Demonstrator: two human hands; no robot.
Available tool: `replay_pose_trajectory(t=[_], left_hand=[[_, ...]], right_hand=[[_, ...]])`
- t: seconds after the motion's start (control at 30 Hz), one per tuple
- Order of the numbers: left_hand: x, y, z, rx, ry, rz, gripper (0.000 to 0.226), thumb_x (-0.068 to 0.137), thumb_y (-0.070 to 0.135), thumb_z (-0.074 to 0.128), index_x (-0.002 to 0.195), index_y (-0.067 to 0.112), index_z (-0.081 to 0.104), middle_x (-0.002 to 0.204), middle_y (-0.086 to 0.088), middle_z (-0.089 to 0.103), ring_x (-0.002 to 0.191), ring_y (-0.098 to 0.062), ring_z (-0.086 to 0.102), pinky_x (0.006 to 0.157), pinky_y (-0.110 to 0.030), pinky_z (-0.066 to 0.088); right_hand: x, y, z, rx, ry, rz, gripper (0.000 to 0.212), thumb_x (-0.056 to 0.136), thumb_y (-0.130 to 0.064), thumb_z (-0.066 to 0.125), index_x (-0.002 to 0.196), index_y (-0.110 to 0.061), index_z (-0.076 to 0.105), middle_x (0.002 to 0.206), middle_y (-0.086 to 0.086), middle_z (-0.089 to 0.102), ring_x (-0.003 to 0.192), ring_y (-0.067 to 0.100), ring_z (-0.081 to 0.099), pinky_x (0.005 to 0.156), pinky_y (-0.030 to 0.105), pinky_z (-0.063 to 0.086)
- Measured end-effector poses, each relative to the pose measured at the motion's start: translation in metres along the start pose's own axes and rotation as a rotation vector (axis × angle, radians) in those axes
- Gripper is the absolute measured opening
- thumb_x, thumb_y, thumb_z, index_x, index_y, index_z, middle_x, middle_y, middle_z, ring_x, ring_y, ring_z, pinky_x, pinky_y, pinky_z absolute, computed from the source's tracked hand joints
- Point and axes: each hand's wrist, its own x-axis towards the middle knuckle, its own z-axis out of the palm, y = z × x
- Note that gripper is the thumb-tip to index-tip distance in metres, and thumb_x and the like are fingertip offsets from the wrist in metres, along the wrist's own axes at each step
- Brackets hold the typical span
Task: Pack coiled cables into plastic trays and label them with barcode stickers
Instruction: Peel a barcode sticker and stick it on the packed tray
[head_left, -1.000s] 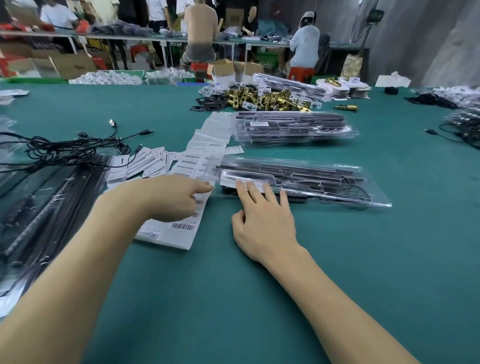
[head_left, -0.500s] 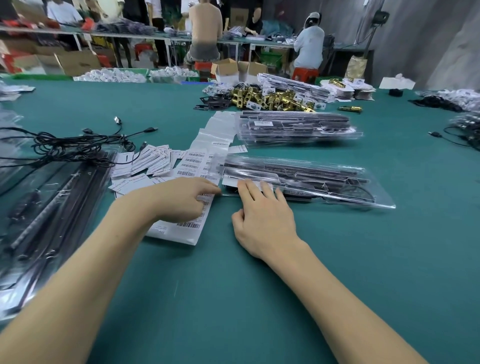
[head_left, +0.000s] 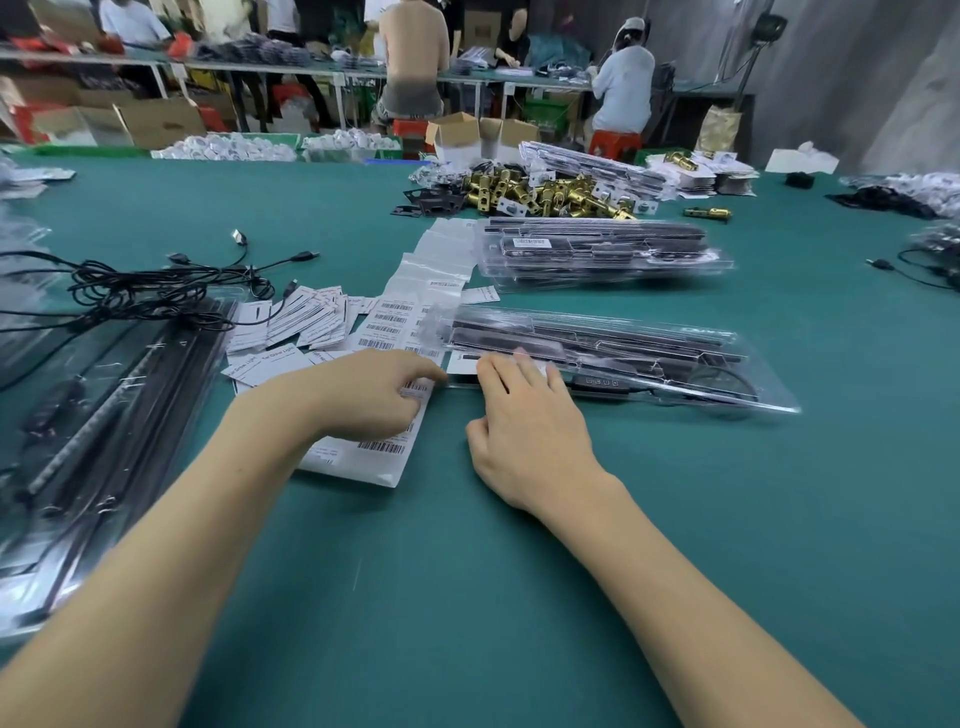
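Clear plastic tray holding black cable parts lies on the green table. At its near left end, the right hand presses straight fingers on a white label. Left of the tray, the left hand pinches a barcode sticker on the sticker sheet.

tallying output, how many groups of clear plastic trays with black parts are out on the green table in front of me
3. One tray lies under the right hand. One stack sits farther back, before the brass parts. One stack lies at far left, under tangled cables. Trays within stacks can't be counted.
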Motion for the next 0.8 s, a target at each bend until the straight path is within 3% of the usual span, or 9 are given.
replay_pose_trajectory(t=[0.1, 0.23, 0.33, 0.47, 0.53, 0.63, 0.7, 0.77, 0.8], left_hand=[[0.0, 0.0, 0.0, -0.013, 0.002, -0.008, 0.049, 0.097, 0.013, 0.04, 0.139, 0.037, 0.048, 0.149, 0.008, 0.048, 0.128, -0.014, 0.048, 0.096, -0.023, 0.034], [0.0, 0.001, 0.001, -0.018, 0.004, -0.016, 0.049, 0.097, 0.013, 0.041, 0.139, 0.037, 0.048, 0.147, 0.007, 0.049, 0.124, -0.015, 0.05, 0.096, -0.025, 0.035], [-0.001, -0.001, 0.0, -0.03, -0.013, -0.024, 0.046, 0.098, 0.016, 0.041, 0.137, 0.04, 0.049, 0.146, 0.008, 0.05, 0.112, -0.013, 0.051, 0.093, -0.025, 0.036], [-0.002, -0.003, -0.002, -0.062, -0.021, -0.017, 0.044, 0.098, 0.021, 0.045, 0.136, 0.043, 0.05, 0.145, 0.014, 0.05, 0.106, -0.009, 0.047, 0.09, -0.024, 0.034], [-0.002, -0.005, -0.003, -0.067, -0.023, -0.013, 0.042, 0.098, 0.024, 0.047, 0.136, 0.043, 0.05, 0.144, 0.015, 0.05, 0.106, -0.008, 0.047, 0.091, -0.023, 0.033], [-0.006, -0.007, -0.008, -0.061, -0.012, 0.004, 0.032, 0.099, 0.029, 0.05, 0.128, 0.042, 0.057, 0.129, 0.018, 0.057, 0.101, -0.002, 0.054, 0.092, -0.025, 0.037], [-0.006, -0.009, -0.013, -0.081, 0.107, 0.023, 0.017, 0.096, 0.029, 0.056, 0.107, 0.038, 0.067, 0.11, 0.021, 0.066, 0.094, 0.005, 0.06, 0.091, -0.028, 0.046], [-0.005, -0.008, -0.018, -0.079, 0.343, 0.029, 0.007, 0.091, 0.029, 0.063, 0.086, 0.034, 0.064, 0.092, 0.019, 0.069, 0.085, 0.0, 0.064, 0.083, -0.032, 0.052], [-0.004, -0.007, -0.019, -0.055, 0.462, 0.038, 0.006, 0.089, 0.031, 0.065, 0.085, 0.032, 0.061, 0.091, 0.018, 0.067, 0.084, -0.005, 0.064, 0.08, -0.035, 0.052]], right_hand=[[0.0, 0.001, 0.001, 0.001, -0.002, 0.004, 0.062, 0.099, -0.029, 0.034, 0.156, -0.014, 0.017, 0.162, 0.003, 0.025, 0.152, 0.026, 0.014, 0.123, 0.046, 0.01], [0.0, 0.001, 0.001, -0.017, -0.002, -0.01, 0.06, 0.099, -0.032, 0.034, 0.157, -0.027, 0.018, 0.161, 0.002, 0.025, 0.151, 0.027, 0.016, 0.123, 0.048, 0.011], [-0.001, -0.003, 0.001, -0.039, -0.011, 0.011, 0.057, 0.1, -0.033, 0.033, 0.156, -0.026, 0.022, 0.163, 0.002, 0.022, 0.151, 0.027, 0.013, 0.123, 0.05, 0.008], [-0.001, -0.008, -0.003, -0.049, 0.002, 0.035, 0.06, 0.097, -0.033, 0.036, 0.154, -0.023, 0.021, 0.158, 0.001, 0.029, 0.14, 0.027, 0.027, 0.116, 0.046, 0.023], [-0.001, -0.009, -0.005, -0.047, -0.002, 0.05, 0.063, 0.097, -0.033, 0.036, 0.155, -0.019, 0.017, 0.158, 0.0, 0.03, 0.139, 0.026, 0.029, 0.116, 0.047, 0.024], [-0.001, -0.012, -0.005, -0.074, -0.021, 0.054, 0.059, 0.099, -0.034, 0.034, 0.153, -0.014, 0.021, 0.16, 0.003, 0.025, 0.142, 0.027, 0.026, 0.117, 0.046, 0.022], [0.0, -0.015, -0.005, -0.067, -0.032, 0.062, 0.057, 0.1, -0.033, 0.034, 0.152, -0.013, 0.024, 0.161, 0.006, 0.022, 0.142, 0.027, 0.026, 0.117, 0.045, 0.023], [0.0, -0.018, -0.005, -0.058, -0.038, 0.08, 0.055, 0.101, -0.033, 0.035, 0.151, -0.012, 0.024, 0.16, 0.011, 0.016, 0.141, 0.028, 0.026, 0.117, 0.045, 0.022], [0.0, -0.019, -0.005, -0.058, -0.041, 0.09, 0.055, 0.101, -0.033, 0.036, 0.15, -0.012, 0.025, 0.158, 0.013, 0.015, 0.141, 0.029, 0.026, 0.117, 0.045, 0.021]])
